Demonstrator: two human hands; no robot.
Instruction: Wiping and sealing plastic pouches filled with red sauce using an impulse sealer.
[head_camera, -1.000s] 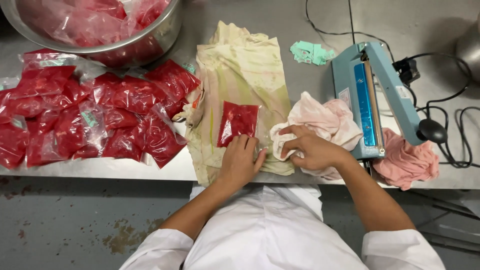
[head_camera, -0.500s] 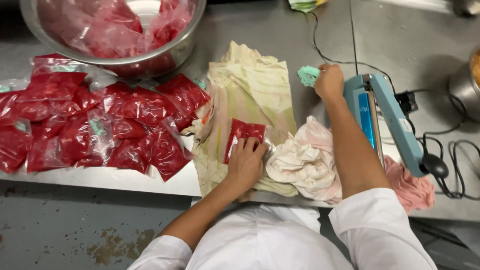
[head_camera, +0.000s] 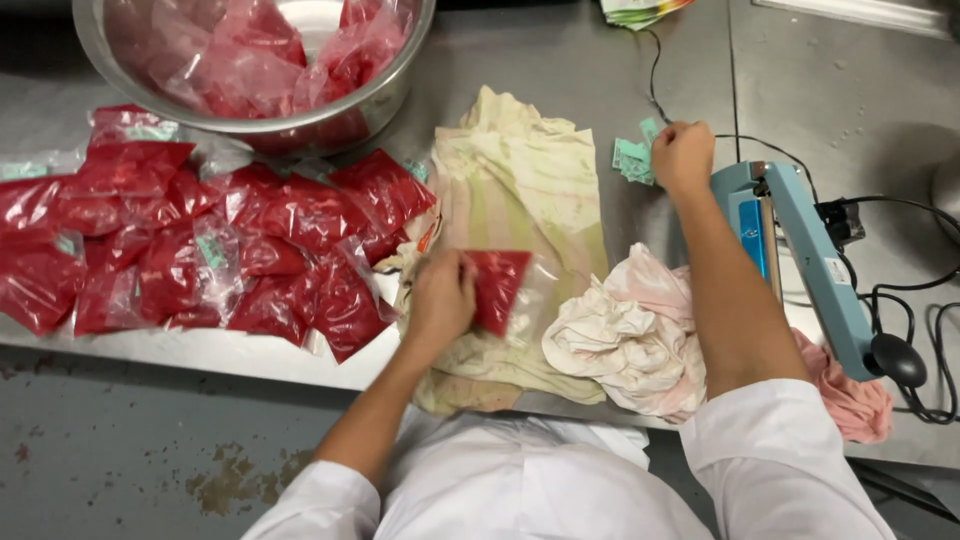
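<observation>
Left hand sits flat on the small red pouch, fingers together and pressing its left edge down onto the striped cream cloth; the pouch shows to the right of the fingers, its red fill tapering toward the table's near edge, its clear plastic end spreading right toward the crumpled pink-stained rag. Right hand is far out across the steel table, fingers curled onto the little pile of pale green paper slips; whether a slip is actually pinched, I cannot tell. So the two hands are well apart: the slips lie up and to the right of the pouch, away from the body, with the cloth's right edge between them. The pouch is under the left hand alone, clearly the nearer one. Just right of the right wrist stands the blue heat sealer, its long bar running away from the person, cable trailing off right. Off to the left lies the heap of filled red pouches, below the steel bowl
</observation>
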